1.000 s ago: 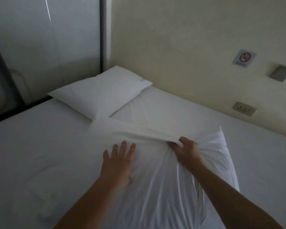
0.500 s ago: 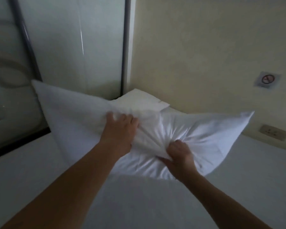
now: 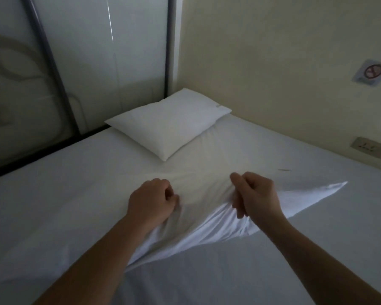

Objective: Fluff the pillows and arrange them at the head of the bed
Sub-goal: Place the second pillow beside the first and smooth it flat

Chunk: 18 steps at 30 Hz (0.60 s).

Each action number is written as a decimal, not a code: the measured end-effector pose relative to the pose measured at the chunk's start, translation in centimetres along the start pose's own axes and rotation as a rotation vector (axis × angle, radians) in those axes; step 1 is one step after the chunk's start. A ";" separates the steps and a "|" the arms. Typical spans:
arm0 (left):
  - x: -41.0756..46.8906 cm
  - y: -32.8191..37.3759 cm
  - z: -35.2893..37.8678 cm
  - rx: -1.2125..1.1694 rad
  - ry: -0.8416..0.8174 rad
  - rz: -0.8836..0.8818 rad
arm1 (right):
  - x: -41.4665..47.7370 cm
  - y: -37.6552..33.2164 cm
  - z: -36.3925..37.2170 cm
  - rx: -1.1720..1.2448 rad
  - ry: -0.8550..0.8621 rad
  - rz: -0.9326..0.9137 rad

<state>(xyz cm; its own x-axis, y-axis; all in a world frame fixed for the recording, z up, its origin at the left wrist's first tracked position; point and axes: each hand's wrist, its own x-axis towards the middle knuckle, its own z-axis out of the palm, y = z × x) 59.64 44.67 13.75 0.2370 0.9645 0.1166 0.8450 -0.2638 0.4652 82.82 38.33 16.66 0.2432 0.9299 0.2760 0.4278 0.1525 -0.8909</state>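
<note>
dim white bed (image 3: 53,205), both hands (image 3: 151,202) bunching near pillow (image 3: 202,227), left end hidden

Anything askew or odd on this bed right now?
The near pillow is bunched and crooked mid-bed, gripped by the left hand and right hand. The far pillow lies diagonally in the corner. Nothing looks damaged.
</note>
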 end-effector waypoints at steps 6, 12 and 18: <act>-0.3 -3.2 2.1 0.058 0.130 -0.083 | 5.3 1.0 0.8 -0.171 -0.061 0.178; -1.3 -7.9 5.8 0.237 -0.319 -0.266 | 2.2 12.5 4.4 -1.052 -0.411 0.292; -1.1 -10.5 8.2 0.326 -0.345 -0.202 | 0.3 13.5 3.4 -1.014 -0.471 0.140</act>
<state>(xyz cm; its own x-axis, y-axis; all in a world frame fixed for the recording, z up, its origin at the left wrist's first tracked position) 54.42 46.24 1.54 0.1515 0.9510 -0.2697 0.9827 -0.1155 0.1446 85.71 41.79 3.50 0.0838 0.9839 -0.1582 0.9845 -0.1063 -0.1395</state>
